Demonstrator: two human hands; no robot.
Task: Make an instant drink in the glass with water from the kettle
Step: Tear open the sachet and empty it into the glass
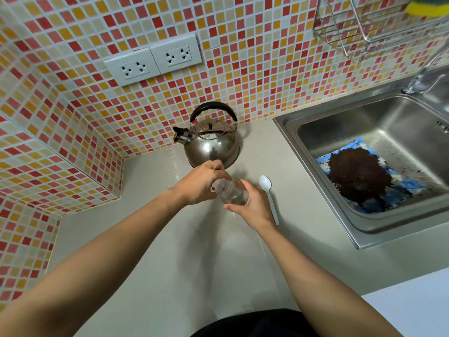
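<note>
Shiny metal kettle (211, 144), perhaps-plastic spoon (268, 194)

Bright even light, soft shadows, edges warped

A home kitchen: mosaic tile wall (243, 69) at 12 o'clock, steel sink (364, 132) at 3, kettle (211, 139) on the counter (170, 263).

Two bare forearms are seen, with no sleeves, watches, rings or bracelets worn on them. The left hand (202, 182) and the right hand (254, 205) are uncovered, without gloves. A dark, black garment is glimpsed at six o'clock, at the frame's bottom edge, where the torso is cut off.
</note>
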